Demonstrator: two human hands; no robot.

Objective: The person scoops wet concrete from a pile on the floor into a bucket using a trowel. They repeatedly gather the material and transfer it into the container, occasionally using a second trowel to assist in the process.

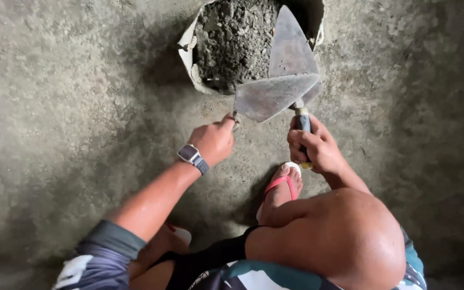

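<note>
Head | bucket (189, 51) holds mortar (232, 37) | hands: right (318, 147) grips trowel (288, 59), left (215, 140) pinches second trowel (269, 96)

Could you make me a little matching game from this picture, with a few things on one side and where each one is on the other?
Things:
1. wristwatch
2. sandal
3. lower trowel
4. bucket

Places:
A. on a foot, red straps
B. at the top, filled with grey mortar
C. on the left hand's wrist
D. blade below the upper trowel, which the right hand holds by its handle

Pairs: 1-C, 2-A, 3-D, 4-B
</note>
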